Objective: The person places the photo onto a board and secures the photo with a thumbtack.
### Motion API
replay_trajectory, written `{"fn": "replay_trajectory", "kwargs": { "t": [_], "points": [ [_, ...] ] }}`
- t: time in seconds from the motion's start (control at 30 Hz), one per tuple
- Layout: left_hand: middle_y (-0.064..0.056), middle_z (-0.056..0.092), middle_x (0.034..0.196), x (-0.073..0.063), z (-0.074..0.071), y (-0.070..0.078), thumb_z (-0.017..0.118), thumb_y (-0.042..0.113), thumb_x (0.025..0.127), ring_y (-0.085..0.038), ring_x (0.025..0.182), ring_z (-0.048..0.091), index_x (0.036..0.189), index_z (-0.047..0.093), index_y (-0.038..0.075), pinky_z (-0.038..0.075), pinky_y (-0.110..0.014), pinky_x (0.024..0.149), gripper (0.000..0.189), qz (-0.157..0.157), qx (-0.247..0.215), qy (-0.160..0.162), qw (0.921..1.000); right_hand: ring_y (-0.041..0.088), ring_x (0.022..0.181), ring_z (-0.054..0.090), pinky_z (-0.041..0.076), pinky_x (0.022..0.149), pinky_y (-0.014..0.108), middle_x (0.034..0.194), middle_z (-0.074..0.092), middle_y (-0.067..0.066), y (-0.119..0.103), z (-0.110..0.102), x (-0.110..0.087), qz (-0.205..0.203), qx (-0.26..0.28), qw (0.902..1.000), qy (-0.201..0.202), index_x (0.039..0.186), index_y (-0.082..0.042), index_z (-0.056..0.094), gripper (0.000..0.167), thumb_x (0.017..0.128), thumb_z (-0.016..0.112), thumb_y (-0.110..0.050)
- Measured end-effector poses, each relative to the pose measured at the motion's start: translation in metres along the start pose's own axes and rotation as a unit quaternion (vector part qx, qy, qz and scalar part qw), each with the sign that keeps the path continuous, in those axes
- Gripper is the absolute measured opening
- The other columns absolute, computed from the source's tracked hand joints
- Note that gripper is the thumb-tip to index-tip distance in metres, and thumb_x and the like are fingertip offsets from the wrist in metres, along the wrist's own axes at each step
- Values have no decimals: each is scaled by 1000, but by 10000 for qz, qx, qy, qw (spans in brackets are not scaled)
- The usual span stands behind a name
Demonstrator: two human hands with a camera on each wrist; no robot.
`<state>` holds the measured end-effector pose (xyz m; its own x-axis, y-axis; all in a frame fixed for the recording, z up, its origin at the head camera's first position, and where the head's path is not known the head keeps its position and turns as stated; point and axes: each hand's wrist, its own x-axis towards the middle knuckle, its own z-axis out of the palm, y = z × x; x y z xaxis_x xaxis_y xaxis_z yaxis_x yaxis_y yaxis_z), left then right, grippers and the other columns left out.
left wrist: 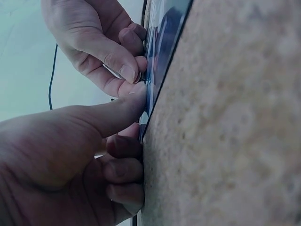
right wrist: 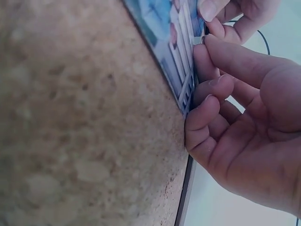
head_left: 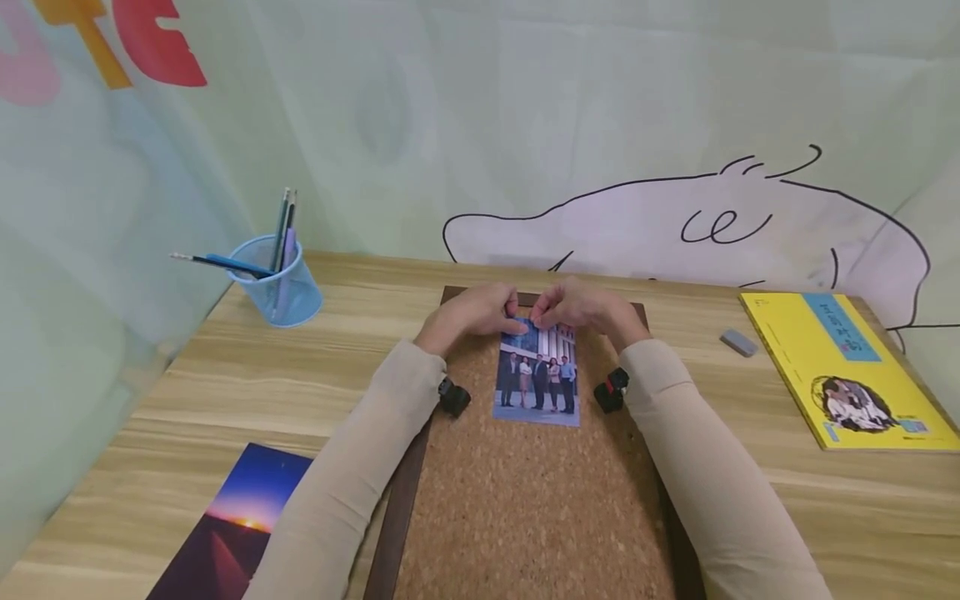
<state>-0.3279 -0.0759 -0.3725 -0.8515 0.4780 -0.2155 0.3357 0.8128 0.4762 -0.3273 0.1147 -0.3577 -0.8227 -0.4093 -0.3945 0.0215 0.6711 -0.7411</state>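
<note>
A photo (head_left: 536, 383) of several people in front of a building lies on the upper part of a cork board (head_left: 532, 508) with a dark brown frame. My left hand (head_left: 478, 310) holds the photo's top edge, its thumb (left wrist: 134, 99) on the print and its other fingers curled beside the corner. Close against it, my right hand (head_left: 576, 304) pinches a small shiny thumbtack (right wrist: 203, 40) between thumb and index finger, at the photo's top edge. Fingers mostly cover the tack, and its point is hidden.
Left of the board lies a sunset picture (head_left: 232, 525), partly under the left sleeve. A blue mesh cup (head_left: 288, 292) with pencils stands at the back left. To the right are a grey eraser (head_left: 738, 342) and a yellow book (head_left: 795, 358). A printed curtain (head_left: 525, 125) hangs behind the table.
</note>
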Motion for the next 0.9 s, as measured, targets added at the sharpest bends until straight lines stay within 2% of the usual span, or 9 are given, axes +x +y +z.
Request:
{"fn": "replay_trajectory", "kwargs": {
  "t": [0.2,0.47,0.67,0.9],
  "points": [
    [-4,53,89,0,-3,1,74,28,93,-19,82,51,99,55,8,39,-29,69,28,17,-120,-59,9999,17,78,53,42,69,28,87,63,4,0,-2,1,36,-60,10000,35,100,-2,69,6,96,67,-6],
    [-6,54,93,-2,-6,-5,70,19,96,-19,82,51,107,54,6,40,-28,69,23,181,-479,-340,9981,17,76,53,42,68,27,86,64,4,0,-4,3,134,-94,9998,-89,101,0,70,9,95,68,-6],
    [-6,54,93,-3,-8,-5,69,19,96,-19,82,50,107,54,6,40,-28,69,22,187,-501,-355,9979,14,70,50,41,63,26,81,61,1,-1,-3,4,210,38,9998,-66,99,-1,69,6,94,68,-4],
    [-6,54,93,-1,-6,-7,70,18,96,-18,82,50,106,55,6,40,-27,69,22,254,-453,-355,9980,15,68,50,41,65,26,79,60,2,0,-2,5,356,-160,9992,46,100,-4,67,5,98,63,-6]
  ]
}}
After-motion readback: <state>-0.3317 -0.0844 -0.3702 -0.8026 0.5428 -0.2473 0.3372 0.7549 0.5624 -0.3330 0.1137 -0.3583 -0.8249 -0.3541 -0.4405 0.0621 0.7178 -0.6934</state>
